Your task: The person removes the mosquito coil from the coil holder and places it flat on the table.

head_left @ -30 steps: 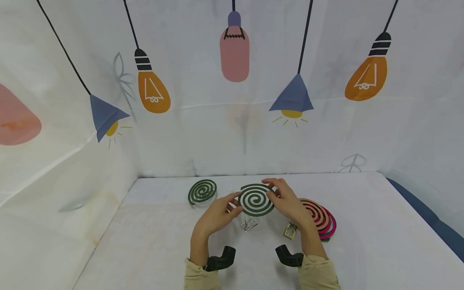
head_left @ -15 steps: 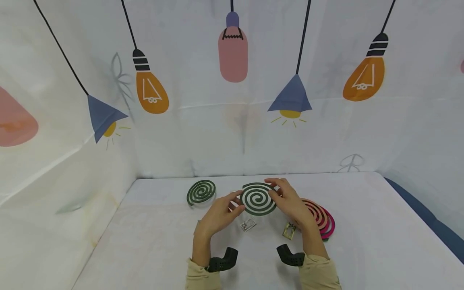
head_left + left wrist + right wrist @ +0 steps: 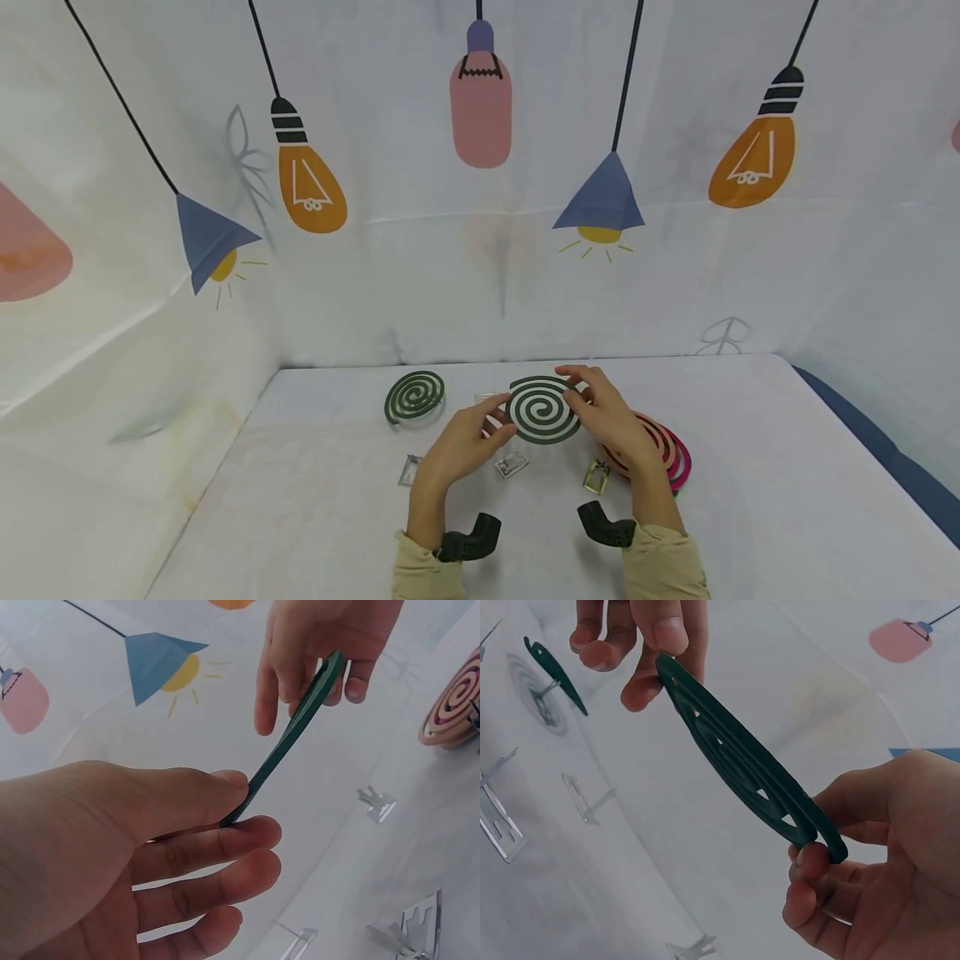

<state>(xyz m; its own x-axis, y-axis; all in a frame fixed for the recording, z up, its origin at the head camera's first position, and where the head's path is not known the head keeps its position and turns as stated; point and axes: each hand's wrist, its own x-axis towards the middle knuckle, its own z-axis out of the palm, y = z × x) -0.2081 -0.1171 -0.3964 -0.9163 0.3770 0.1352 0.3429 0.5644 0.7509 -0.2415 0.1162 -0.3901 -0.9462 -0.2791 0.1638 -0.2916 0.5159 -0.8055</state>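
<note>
A green mosquito coil is held up above the table between both hands. The left hand pinches its left edge; in the left wrist view the thumb lies on one face and the fingers on the other. At the opposite edge, the right hand grips the coil between thumb and fingers. Seen from the right wrist, the coil is tilted nearly edge-on. A silver metal coil stand lies below the hands, and a gold-coloured stand is near the right wrist.
Another green coil sits raised on a stand at the back left. Pink and red coils are stacked at the right, partly behind the right forearm. One more silver stand shows beside the left wrist, another behind the left fingers.
Both hands and the green coil between them have shifted slightly right. A silver stand has come into sight beside the left wrist. The grip looks the same.
</note>
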